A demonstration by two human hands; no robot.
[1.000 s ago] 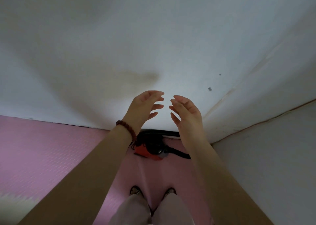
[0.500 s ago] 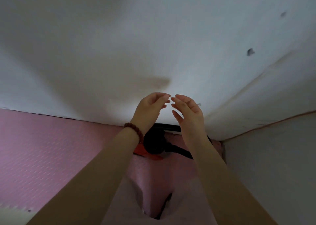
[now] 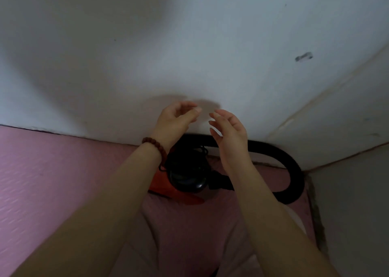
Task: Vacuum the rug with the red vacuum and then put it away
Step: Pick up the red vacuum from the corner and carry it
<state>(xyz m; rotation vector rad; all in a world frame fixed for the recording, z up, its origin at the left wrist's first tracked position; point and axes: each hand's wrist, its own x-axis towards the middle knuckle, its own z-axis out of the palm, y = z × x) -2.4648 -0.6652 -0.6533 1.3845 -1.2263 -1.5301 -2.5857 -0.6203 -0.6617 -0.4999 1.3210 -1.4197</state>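
Left hand (image 3: 175, 120) and right hand (image 3: 229, 130) raised, fingers loosely spread, holding nothing; red-and-black canister vacuum (image 3: 185, 177) on floor below, untouched.

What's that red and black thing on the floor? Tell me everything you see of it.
It is the red vacuum: a canister with a red base and glossy black rounded top, plastic-looking. A black ribbed hose loops from its right side back along the white wall. It sits on the pink floor against that wall, ungripped.
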